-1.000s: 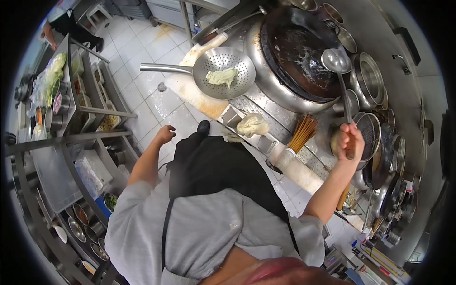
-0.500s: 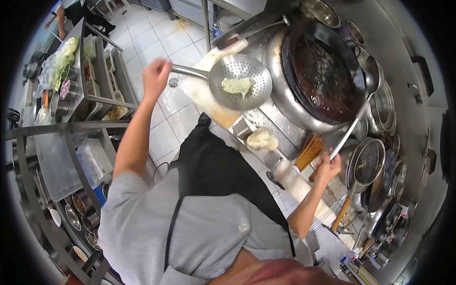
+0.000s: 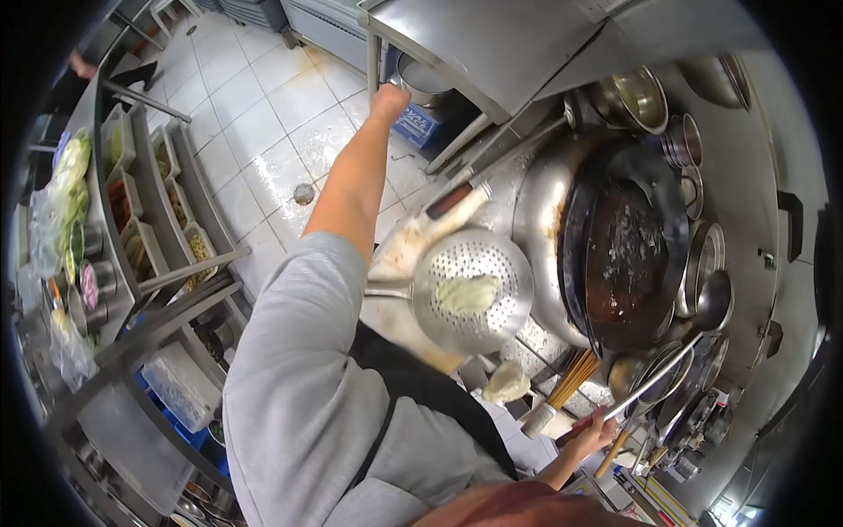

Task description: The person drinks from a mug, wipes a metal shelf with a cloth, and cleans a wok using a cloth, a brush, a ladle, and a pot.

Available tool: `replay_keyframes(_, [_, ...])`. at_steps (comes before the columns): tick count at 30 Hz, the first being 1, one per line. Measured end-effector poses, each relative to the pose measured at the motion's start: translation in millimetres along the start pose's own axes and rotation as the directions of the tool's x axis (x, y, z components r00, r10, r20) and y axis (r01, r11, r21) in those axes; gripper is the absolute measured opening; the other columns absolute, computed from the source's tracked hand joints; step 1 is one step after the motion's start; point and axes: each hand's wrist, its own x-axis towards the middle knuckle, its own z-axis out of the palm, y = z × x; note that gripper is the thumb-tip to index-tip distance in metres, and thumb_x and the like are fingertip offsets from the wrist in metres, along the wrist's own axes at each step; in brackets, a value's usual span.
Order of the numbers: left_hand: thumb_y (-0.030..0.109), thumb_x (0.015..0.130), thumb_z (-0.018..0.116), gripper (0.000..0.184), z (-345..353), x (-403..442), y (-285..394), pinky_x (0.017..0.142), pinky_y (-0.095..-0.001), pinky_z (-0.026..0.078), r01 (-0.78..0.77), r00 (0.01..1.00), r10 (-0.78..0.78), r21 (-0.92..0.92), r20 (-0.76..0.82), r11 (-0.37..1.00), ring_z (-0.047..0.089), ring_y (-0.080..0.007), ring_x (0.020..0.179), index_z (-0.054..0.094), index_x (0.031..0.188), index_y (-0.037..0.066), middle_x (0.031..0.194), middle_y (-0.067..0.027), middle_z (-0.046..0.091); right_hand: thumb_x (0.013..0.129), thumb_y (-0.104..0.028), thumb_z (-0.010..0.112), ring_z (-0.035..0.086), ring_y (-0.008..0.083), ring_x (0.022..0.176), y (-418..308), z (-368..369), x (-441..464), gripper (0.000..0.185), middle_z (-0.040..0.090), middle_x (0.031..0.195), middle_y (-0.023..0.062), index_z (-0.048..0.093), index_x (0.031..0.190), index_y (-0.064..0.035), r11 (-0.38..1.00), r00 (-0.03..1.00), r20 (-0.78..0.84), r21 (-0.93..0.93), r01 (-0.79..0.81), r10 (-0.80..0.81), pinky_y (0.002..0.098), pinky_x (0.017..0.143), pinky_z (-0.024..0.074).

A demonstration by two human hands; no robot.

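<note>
My left hand [image 3: 389, 101] reaches out closed at the side of a metal pot [image 3: 426, 77] below a steel counter; what its fingers grip is hidden. A perforated strainer [image 3: 505, 316] rests by itself on the stove's edge, a pale, wet-looking clump [image 3: 467, 296] of food in its bowl. My right hand [image 3: 597, 431] is closed round the handle of a ladle [image 3: 716, 303], whose bowl is beside the wok's right rim. Dark liquid with a shiny surface lies in the wok [image 3: 622, 299].
A bamboo brush [image 3: 566, 386] and a pale cloth [image 3: 507, 382] lie at the stove's front. Steel bowls [image 3: 634, 98] line the back. Food trays [image 3: 132, 246] stand on the left rack. A steel counter [image 3: 474, 53] juts out above the pot. Another person's hand [image 3: 82, 66] shows far left.
My left hand has let go of the strainer and moved up and right to the pot. The strainer now rests on the stove edge. My right hand still holds the ladle. The view has turned.
</note>
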Motion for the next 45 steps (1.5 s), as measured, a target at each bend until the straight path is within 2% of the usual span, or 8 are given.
replay_keyframes(10, [0.023, 0.082, 0.066, 0.035, 72.5, 69.4, -13.9, 0.056, -0.0372, 0.055, 0.18, 0.982, -0.151, -0.327, 0.11, 0.928, 0.069, -0.0321, 0.067, 0.065, 0.095, -0.01, 0.085, -0.0208, 0.069, 0.084, -0.007, 0.056, 0.046, 0.0105, 0.036, -23.1, 24.1, -50.3, 0.006, 0.048, 0.053, 0.0015, 0.054, 0.079, -0.0035, 0.989, 0.966, -0.23, -0.065, -0.133, 0.115, 0.0223, 0.032, 0.0363])
replay_keyframes(18, [0.016, 0.079, 0.066, 0.023, 103.4, 114.3, -39.7, 0.056, -0.0367, 0.056, 0.128, 0.967, -0.16, -0.165, -0.2, 0.978, 0.07, -0.0247, 0.062, 0.066, 0.084, -0.006, 0.076, -0.018, 0.068, 0.085, -0.007, 0.056, 0.046, 0.0088, 0.038, -10.3, 19.8, -59.3, 0.003, 0.049, 0.058, 0.0009, 0.055, 0.083, -0.0057, 0.98, 0.954, -0.256, -0.082, -0.182, 0.155, 0.022, 0.032, 0.0365])
replay_keyframes(23, [0.019, 0.071, 0.068, 0.026, 44.9, 58.5, -24.3, 0.084, -0.0408, 0.052, 0.2, 0.958, -0.202, -0.027, -0.202, 0.979, 0.067, -0.0368, 0.094, 0.07, 0.084, -0.003, 0.095, -0.0246, 0.068, 0.083, -0.006, 0.056, 0.046, 0.0099, 0.038, -4.1, 18.8, -45.9, 0.005, 0.049, 0.057, 0.0015, 0.056, 0.085, -0.0016, 0.986, 0.957, -0.252, -0.048, -0.162, 0.145, 0.0229, 0.033, 0.0374])
replay_keyframes(30, [0.021, 0.071, 0.056, 0.027, -43.1, -0.7, -40.0, 0.065, -0.0342, 0.054, 0.035, 0.989, -0.028, 0.045, -0.146, 0.998, 0.068, -0.0286, 0.059, 0.07, 0.068, -0.002, 0.06, -0.015, 0.067, 0.087, -0.012, 0.061, 0.044, 0.0083, 0.04, 40.4, -12.8, -24.5, 0.016, 0.045, 0.057, -0.0016, 0.05, 0.076, -0.0082, 0.994, 0.983, -0.152, 0.053, -0.096, 0.103, 0.0243, 0.034, 0.0366])
replay_keyframes(31, [0.02, 0.07, 0.055, 0.026, -57.1, 1.5, -50.2, 0.06, -0.035, 0.054, -0.023, 0.995, 0.039, 0.177, -0.088, 0.984, 0.069, -0.0255, 0.059, 0.069, 0.064, -0.001, 0.06, -0.0153, 0.067, 0.087, -0.011, 0.061, 0.043, 0.008, 0.04, 42.9, -18.7, -24.8, 0.018, 0.045, 0.057, -0.002, 0.048, 0.074, -0.0093, 0.982, 0.98, -0.123, 0.123, -0.143, 0.158, 0.0243, 0.034, 0.0361])
replay_keyframes(33, [0.011, 0.069, 0.056, 0.023, -98.4, -60.3, -25.4, 0.055, -0.0325, 0.056, -0.013, 1.0, 0.015, -0.107, 0.024, 0.994, 0.069, -0.0264, 0.059, 0.064, 0.067, -0.01, 0.064, -0.0168, 0.067, 0.087, -0.011, 0.062, 0.043, 0.0082, 0.04, 55.5, -34.8, -22.6, 0.016, 0.045, 0.058, -0.0017, 0.049, 0.077, -0.0088, 0.964, 0.977, -0.093, 0.203, -0.17, 0.192, 0.024, 0.034, 0.0359])
replay_keyframes(38, [-0.001, 0.071, 0.058, 0.019, -176.5, -132.9, -26.1, 0.053, -0.0385, 0.061, 0.007, 1.0, -0.014, -0.262, -0.023, 0.965, 0.065, -0.0332, 0.062, 0.057, 0.078, -0.018, 0.079, -0.0233, 0.062, 0.086, -0.006, 0.059, 0.048, 0.011, 0.044, 111.7, -85.3, -27.3, 0.016, 0.051, 0.063, 0.0026, 0.058, 0.1, 0.001, 0.933, 0.986, 0.01, 0.322, -0.16, 0.166, 0.024, 0.037, 0.041])
replay_keyframes(45, [-0.006, 0.073, 0.055, 0.019, -268.3, -318.0, 13.2, 0.054, -0.0368, 0.062, -0.114, 0.966, 0.035, -0.305, -0.255, 0.945, 0.066, -0.0353, 0.063, 0.054, 0.084, -0.021, 0.079, -0.0252, 0.062, 0.086, -0.005, 0.057, 0.047, 0.0117, 0.04, 176.5, -135.6, -50.4, 0.011, 0.051, 0.06, 0.0041, 0.059, 0.096, 0.0006, 0.902, 0.977, 0.142, 0.38, -0.204, 0.161, 0.0252, 0.035, 0.0408])
